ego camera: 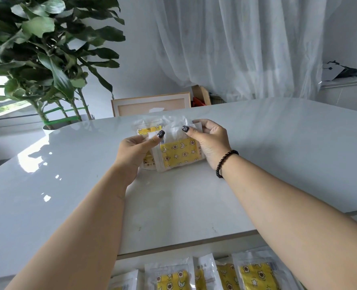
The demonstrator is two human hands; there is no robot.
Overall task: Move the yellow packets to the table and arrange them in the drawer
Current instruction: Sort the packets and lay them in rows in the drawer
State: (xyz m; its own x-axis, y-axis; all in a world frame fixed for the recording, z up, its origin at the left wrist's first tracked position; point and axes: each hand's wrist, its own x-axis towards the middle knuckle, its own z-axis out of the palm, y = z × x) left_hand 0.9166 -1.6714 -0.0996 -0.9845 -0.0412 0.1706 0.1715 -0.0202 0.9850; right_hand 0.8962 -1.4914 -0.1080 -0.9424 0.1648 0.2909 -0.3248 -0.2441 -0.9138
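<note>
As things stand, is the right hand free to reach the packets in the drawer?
Probably not yet: the right hand and the left hand both grip packets over the table. The packets in the drawer lie uncovered below.

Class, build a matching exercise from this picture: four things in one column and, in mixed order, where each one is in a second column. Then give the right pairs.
Things
1. yellow packets in the hands
2. yellow packets in the drawer
3. bead bracelet
4. potted plant

Places
A. below the near edge of the table, in a row
B. beyond the far left of the table
C. round the right wrist
D. over the table, gripped by the left hand and right hand

Pairs: 1-D, 2-A, 3-C, 4-B
</note>
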